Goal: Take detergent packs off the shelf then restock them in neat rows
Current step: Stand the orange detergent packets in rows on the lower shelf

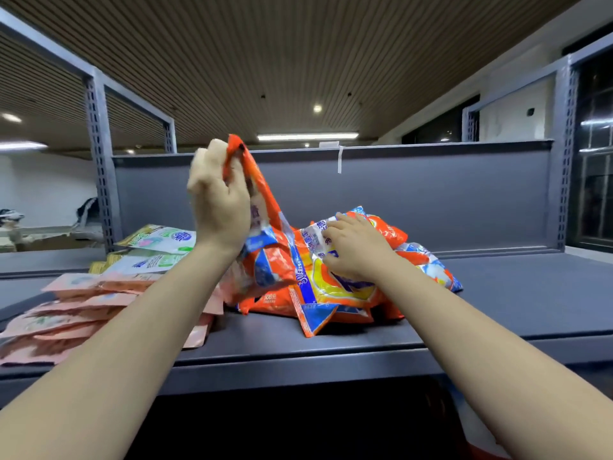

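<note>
The left hand (219,207) pinches the top edge of an orange plastic detergent pack (262,247), lifting it off the heap of orange-blue packs (348,293) marked "508", where the right hand (355,250) rests with fingers spread; the grey metal shelf (514,293) lies bare rightward, pink pouches (83,310) crowding the left edge

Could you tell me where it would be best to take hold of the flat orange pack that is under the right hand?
Probably by its near corner, coming from the front edge of the shelf. The orange pack lies flat on the pile and that corner juts out toward the person with nothing on it. The right hand rests on its upper part, and the left hand holds another pack up by its top edge.
</note>
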The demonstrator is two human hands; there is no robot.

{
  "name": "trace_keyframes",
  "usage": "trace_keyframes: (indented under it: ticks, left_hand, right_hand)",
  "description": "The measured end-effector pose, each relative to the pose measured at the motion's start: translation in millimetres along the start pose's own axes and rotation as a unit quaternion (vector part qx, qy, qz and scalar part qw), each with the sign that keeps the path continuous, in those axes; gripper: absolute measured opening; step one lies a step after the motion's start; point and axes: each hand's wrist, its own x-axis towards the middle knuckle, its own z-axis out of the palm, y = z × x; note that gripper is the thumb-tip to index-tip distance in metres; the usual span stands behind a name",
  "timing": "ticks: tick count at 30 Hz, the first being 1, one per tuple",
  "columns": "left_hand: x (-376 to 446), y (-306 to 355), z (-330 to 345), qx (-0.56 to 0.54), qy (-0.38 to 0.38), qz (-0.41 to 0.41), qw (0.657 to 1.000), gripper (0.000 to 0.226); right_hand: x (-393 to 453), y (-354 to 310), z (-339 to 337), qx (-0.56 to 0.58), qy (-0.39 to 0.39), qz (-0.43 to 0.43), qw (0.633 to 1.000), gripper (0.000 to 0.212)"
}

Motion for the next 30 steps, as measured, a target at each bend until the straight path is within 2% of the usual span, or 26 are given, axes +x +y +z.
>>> trace_keyframes:
  ticks: [4,6,8,10,12,14,16,19,21,25,28,30]
  left_hand:
    - [-25,-9,14,-0.018,-0.177,0.062,0.982,0.026]
    - [-42,-6,27,-0.002,-0.225,0.094,0.970,0.034]
    - [-59,-3,41,0.058,-0.258,0.138,0.954,0.036]
    - [-70,-3,51,0.092,-0.275,0.140,0.947,0.036]
    - [-72,-8,52,0.102,-0.271,0.085,0.953,0.041]
    - [-69,-15,45,0.119,-0.265,0.002,0.957,0.057]
    - [-67,-19,35,0.152,-0.254,-0.044,0.954,0.069]
    - [-70,-20,19,0.207,-0.214,-0.086,0.951,0.064]
    - [-71,-30,9,0.236,-0.220,-0.159,0.933,0.061]
    - [-71,-45,-11,0.128,-0.266,-0.340,0.893,0.053]
    - [-71,-44,-17,0.075,-0.274,-0.377,0.882,0.043]
    - [-70,-43,-18,0.031,-0.272,-0.412,0.869,0.040]
  right_hand:
    - [14,0,1,-0.039,-0.057,0.026,0.997,0.065]
    - [17,2,1,-0.053,-0.037,0.052,0.997,0.064]
    - [17,5,-2,-0.084,-0.013,0.061,0.995,0.054]
    - [14,9,-6,-0.102,-0.004,0.085,0.991,0.050]
    - [8,16,-10,-0.103,0.003,0.125,0.987,0.051]
    - [-1,26,-11,-0.098,-0.004,0.164,0.982,0.049]
    - [-10,34,-11,-0.076,-0.025,0.197,0.977,0.044]
    - [-16,38,-9,-0.032,-0.040,0.239,0.970,0.040]
    - [-19,38,-11,-0.022,-0.044,0.254,0.966,0.034]
    - [-26,40,-18,-0.019,-0.026,0.276,0.960,0.021]
    - [-40,45,-21,0.025,0.035,0.333,0.942,0.022]
    - [-56,52,-25,0.110,0.098,0.401,0.904,0.021]
